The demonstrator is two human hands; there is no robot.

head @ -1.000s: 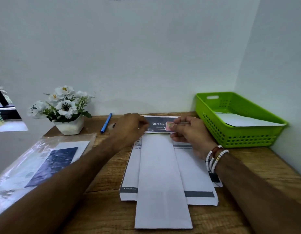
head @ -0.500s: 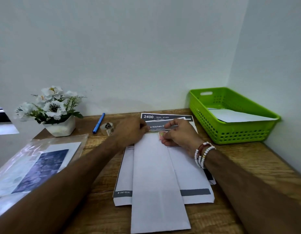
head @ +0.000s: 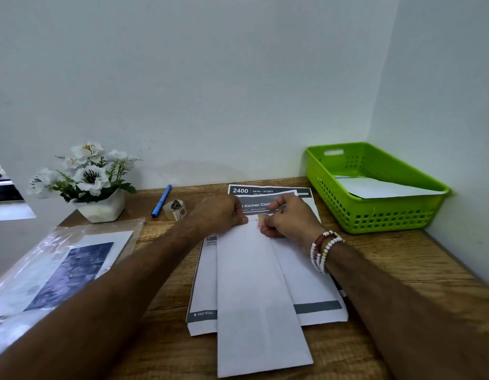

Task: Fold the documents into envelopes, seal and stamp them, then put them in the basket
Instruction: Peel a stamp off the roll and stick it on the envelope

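1. Lying lengthwise on the worktop [head: 402, 270], your white envelope [head: 254, 292] runs its long axis from your chest toward the wall, far end under your hands.
2. Stamp [head: 262, 218]: small, pinkish, at the envelope's far end, right of the midline, pinched by your right hand [head: 290, 220], which is closed on it and is the nearer hand for pressing it flat.
3. Left hand [head: 218, 215]: curled, fingertips pinning the far edge just left of the stamp; whether it grips anything, you cannot tell.
4. Documents [head: 314, 292]: a printed stack beneath the envelope, splayed to either side.
5. Basket [head: 375, 215]: green, far right corner, off your right hand, one white sheet or envelope already inside. Judgement: the finished envelope travels rightward, so your right hand suits the drop.
6. Tape roll [head: 175, 209] and blue pen [head: 161, 200]: beyond your left hand.
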